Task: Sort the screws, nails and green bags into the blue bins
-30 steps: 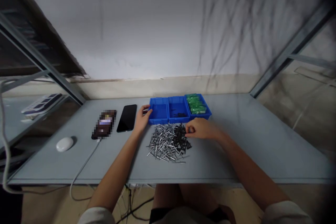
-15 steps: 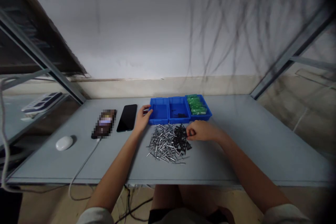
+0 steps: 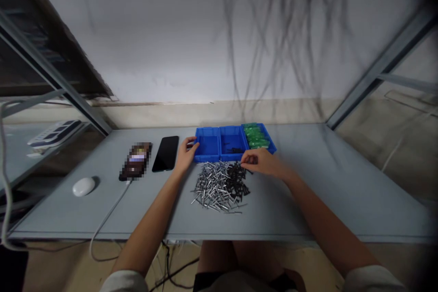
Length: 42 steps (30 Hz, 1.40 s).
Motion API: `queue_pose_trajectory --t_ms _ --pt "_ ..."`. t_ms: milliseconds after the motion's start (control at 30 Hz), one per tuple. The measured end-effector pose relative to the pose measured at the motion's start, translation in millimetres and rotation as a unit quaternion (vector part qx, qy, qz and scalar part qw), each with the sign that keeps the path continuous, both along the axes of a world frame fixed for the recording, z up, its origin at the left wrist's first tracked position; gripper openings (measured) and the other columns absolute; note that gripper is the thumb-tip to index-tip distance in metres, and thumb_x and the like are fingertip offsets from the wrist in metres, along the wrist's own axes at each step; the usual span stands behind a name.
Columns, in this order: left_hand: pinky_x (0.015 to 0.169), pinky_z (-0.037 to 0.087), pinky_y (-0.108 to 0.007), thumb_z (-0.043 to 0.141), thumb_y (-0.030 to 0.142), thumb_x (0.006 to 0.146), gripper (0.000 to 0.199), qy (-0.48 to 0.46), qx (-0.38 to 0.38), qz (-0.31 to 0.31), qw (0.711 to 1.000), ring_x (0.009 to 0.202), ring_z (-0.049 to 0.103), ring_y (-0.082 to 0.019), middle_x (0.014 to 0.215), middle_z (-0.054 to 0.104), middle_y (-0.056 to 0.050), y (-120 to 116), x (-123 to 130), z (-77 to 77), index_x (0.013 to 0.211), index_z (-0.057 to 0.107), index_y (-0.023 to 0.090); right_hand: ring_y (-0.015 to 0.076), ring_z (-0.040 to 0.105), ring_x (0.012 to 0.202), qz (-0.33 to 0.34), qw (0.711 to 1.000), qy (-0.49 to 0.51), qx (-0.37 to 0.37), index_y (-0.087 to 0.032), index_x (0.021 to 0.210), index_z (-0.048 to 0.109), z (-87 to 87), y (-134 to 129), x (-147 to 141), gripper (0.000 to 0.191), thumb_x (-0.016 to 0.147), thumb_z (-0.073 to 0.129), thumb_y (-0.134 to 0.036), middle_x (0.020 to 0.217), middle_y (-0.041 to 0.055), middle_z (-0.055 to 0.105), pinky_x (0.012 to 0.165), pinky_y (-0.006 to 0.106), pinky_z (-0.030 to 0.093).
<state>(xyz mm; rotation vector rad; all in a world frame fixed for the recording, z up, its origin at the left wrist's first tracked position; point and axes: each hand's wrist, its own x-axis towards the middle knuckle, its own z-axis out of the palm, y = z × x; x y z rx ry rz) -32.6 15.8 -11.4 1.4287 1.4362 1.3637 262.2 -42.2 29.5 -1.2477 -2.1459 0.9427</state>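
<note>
- Found one left hand (image 3: 186, 155) touching the outer side wall of the left bin (image 3: 207, 147), thumb and fingers around the edge. Could not tell a firm grip from a light rest.
- Found one right hand (image 3: 263, 162) just above and beside the black pieces (image 3: 237, 181), thumb and forefinger brought close together. Could not tell a pinched piece from a bare pinch (too small and dark at the fingertips).
- Counted three blue bins in one row: the left bin, one middle bin (image 3: 232, 137) and one right bin (image 3: 271, 142).
- Saw a few dark bits (image 3: 236, 150) in the middle bin, and green packets (image 3: 255, 134) filling the right bin (too overlapped for a count).
- Saw one heap on the table (image 3: 280, 219), in front of the left and middle bins: silver pieces (image 3: 212, 187) on the left, black pieces at the right side (far too many for counting).
- Counted two phones left of the left hand: one black phone (image 3: 166, 154), one blurred phone (image 3: 136, 162) with one white cable (image 3: 109, 216) at the lower end.
- Counted one white rounded case (image 3: 84, 187), farther left.
</note>
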Motion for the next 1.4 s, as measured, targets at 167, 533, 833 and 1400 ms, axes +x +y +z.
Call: queue_pose_trajectory --t_ms 167,533,833,1400 --pt "0.086 0.049 -0.038 0.067 0.044 0.068 0.039 -0.002 0.000 -0.001 1.000 0.091 0.061 -0.022 0.111 0.066 -0.009 -1 0 1.2 0.099 0.066 0.019 0.0117 0.056 0.057 -0.045 0.990 0.131 -0.031 -0.018 0.078 0.068 -4.9 -1 -8 0.018 0.076 0.070 -0.035 0.064 0.0008 0.064 0.053 0.025 0.042" --pt "0.085 0.049 -0.037 0.066 0.043 0.070 0.040 0.002 0.001 -0.006 1.000 0.090 0.062 -0.021 0.112 0.066 -0.010 -1 0 1.3 0.101 0.066 0.019 0.0098 0.052 0.046 -0.053 0.964 0.245 -0.084 -0.019 0.069 0.062 -0.8 -2 -21 0.035 0.064 0.078 -0.050 0.056 -0.0020 0.061 0.045 0.024 0.043" --pt "0.084 0.049 -0.037 0.067 0.044 0.069 0.041 -0.004 -0.006 -0.006 1.000 0.092 0.061 -0.022 0.112 0.067 -0.009 -1 -1 1.1 0.101 0.066 0.020 0.0109 0.053 0.050 -0.108 0.964 0.242 -0.033 -0.018 0.072 0.065 -13.9 5 -19 0.034 0.068 0.074 -0.051 0.063 0.0012 0.065 0.047 0.025 0.043" --pt "0.082 0.049 -0.036 0.067 0.044 0.070 0.039 0.003 0.002 -0.005 1.000 0.090 0.062 -0.021 0.111 0.067 -0.009 1 -3 -2.8 0.101 0.066 0.020 0.0130 0.055 0.064 -0.152 0.964 -0.062 0.208 -0.020 0.095 0.073 -13.1 0 -16 0.018 0.087 0.058 -0.025 0.087 0.0041 0.066 0.063 0.025 0.040"
